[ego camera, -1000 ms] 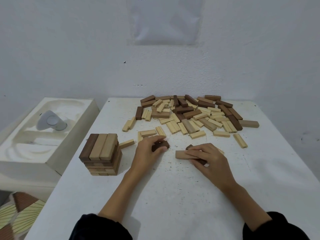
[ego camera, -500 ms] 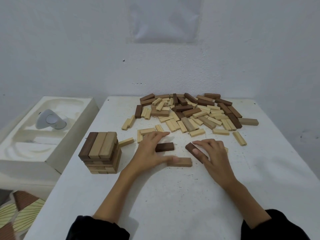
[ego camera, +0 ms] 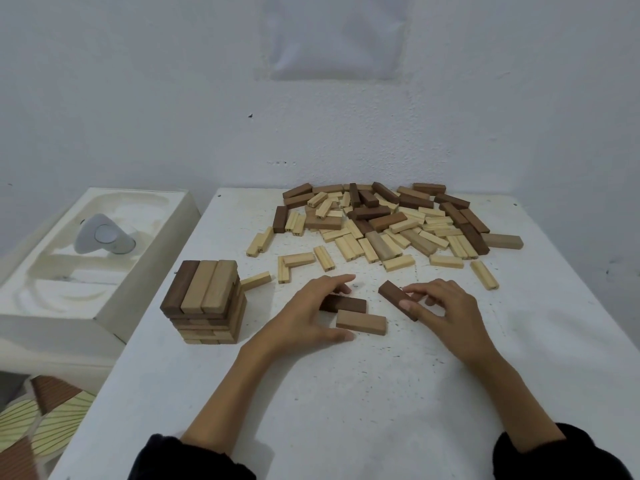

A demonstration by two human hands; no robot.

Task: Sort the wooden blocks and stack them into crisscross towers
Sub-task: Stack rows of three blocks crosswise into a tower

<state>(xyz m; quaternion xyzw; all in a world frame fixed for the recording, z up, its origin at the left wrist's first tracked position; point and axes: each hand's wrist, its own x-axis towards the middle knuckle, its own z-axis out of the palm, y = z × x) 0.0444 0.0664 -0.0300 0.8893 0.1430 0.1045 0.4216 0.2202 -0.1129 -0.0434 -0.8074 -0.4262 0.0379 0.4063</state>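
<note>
A white table (ego camera: 346, 393) stands against a white wall (ego camera: 173, 98). A pile (ego camera: 391, 220) of loose wooden blocks, pale and dark mixed, covers the far middle of the table. A few pale blocks lie scattered at the pile's near edge.

A tower (ego camera: 206, 303) stands near the table's left edge. Its layers alternate in direction. The top layer holds three blocks side by side: one dark on the left, two pale to its right. One pale block (ego camera: 256, 280) lies just beside the tower's upper right corner.

The left hand (ego camera: 311, 313) lies low over the table, palm down, fingers spread and open. Its fingers cover the left end of a dark block (ego camera: 346, 303) that lies flat. The thumb reaches toward the left end of a tan block (ego camera: 361, 322), which lies flat just in front of the dark block. Whether the thumb touches the tan block cannot be told. The hand encloses neither block.

The right hand (ego camera: 443, 310) lies to the right, fingers curled. Thumb and fingertips rest on a second dark block (ego camera: 393, 295), which lies at an angle, its far end pointing toward the pile. The grip is loose, at the block's near end. The block appears to rest on the table.

Both forearms are bare, with dark sleeves (ego camera: 187, 459) at the frame's bottom edge.

A white moulded tray (ego camera: 86, 271) sits left of the table. A pale grey object (ego camera: 104, 235) lies in it.
</note>
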